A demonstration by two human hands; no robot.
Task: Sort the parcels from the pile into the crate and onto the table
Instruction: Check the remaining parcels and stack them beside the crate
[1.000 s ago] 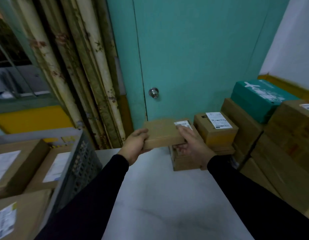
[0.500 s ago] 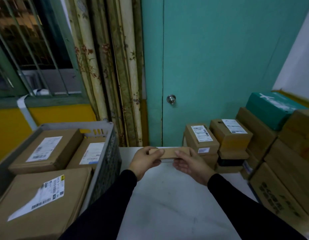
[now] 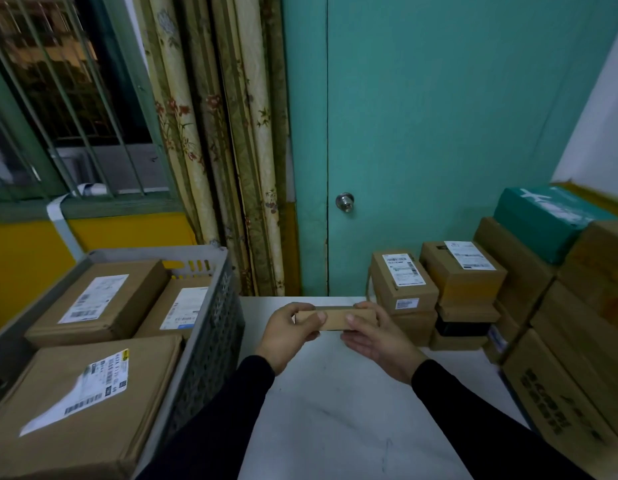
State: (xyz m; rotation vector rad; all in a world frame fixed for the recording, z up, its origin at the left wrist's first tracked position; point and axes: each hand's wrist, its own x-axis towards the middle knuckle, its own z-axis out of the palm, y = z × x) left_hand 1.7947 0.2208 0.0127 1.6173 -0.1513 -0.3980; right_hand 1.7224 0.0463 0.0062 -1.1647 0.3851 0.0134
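**Both hands hold a flat parcel above the table**

A person holds a small flat cardboard parcel edge-on over the far part of the white table, at about 12 o'clock from the wearer. The left hand grips the parcel's left end: the thumb lies across the near face, and the other fingers curl round the far side, mostly hidden. The right hand takes the right end in the same way, thumb on the near face and fingers wrapped behind and beneath. Both forearms, in black sleeves, reach in from the lower edge and converge toward the parcel, wrists roughly level. Whether the parcel's lower edge touches the tabletop cannot be told.

At 9 o'clock stands a grey perforated crate, its wall just beside the left forearm. It holds three labelled cardboard boxes: one nearest the wearer, one at the back left and one at the back right.

From 1 to 3 o'clock rises the pile of parcels, brown cartons stacked several high with a teal box on top. Two labelled cartons at its near end sit just beside the right hand.

Behind, at 12 o'clock, is a teal door with a round knob; floral curtains hang at 11 o'clock beside a barred window.
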